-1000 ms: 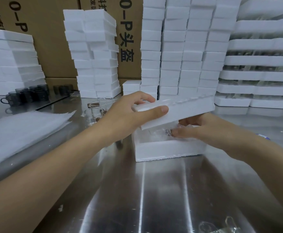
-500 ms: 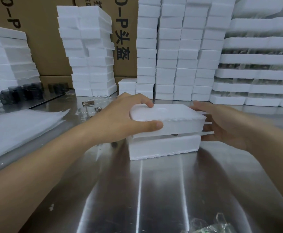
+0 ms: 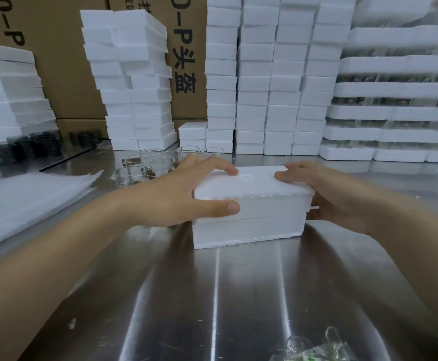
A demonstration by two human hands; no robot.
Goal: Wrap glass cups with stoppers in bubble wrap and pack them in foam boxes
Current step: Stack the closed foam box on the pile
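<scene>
Left hand (image 3: 184, 194): clasps the foam box's left end, thumb on the front face, fingers over the lid.
Right hand (image 3: 335, 194): grips the right end, fingertips on top.
Foam box (image 3: 249, 220): table centre, lid seated, long axis 9-to-3 o'clock.
Surface: steel table (image 3: 238, 295); foam stacks (image 3: 264, 74) at 12 o'clock, glass cups (image 3: 155, 162) at 10.
</scene>
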